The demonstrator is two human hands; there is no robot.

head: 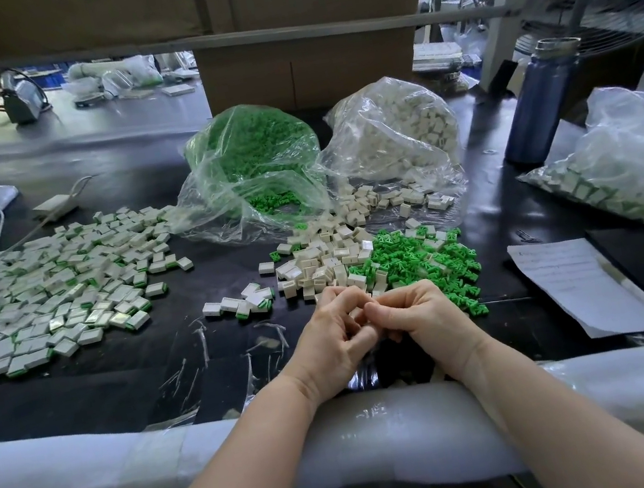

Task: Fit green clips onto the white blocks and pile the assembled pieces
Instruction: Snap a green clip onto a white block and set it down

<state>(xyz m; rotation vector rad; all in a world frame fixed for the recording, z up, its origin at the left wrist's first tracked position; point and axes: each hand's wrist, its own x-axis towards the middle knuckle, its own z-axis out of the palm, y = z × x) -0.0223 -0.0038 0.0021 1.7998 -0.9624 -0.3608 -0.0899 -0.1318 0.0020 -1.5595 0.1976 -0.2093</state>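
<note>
Both hands meet just in front of me, fingers curled toward each other: my left hand (335,338) and my right hand (419,319) touch at the fingertips and pinch something small between them, but the piece itself is hidden, so I cannot tell if it is a block, a clip, or both. I judge that I am pressing one clip into one block now. To do this well, I think I should keep the block steady in one hand, line the clip straight with its opening, and push evenly until it sits flat, not crooked. Just beyond my fingers lie the loose white blocks (323,263), and beside them, to the right, the loose green clips (422,258). To the left is the big pile of assembled pieces (48,287), with a few more (246,300) lying closer to my hands. Farther back stand the bag of green clips (250,162) and the bag of white blocks (395,132), both open toward me.
</note>
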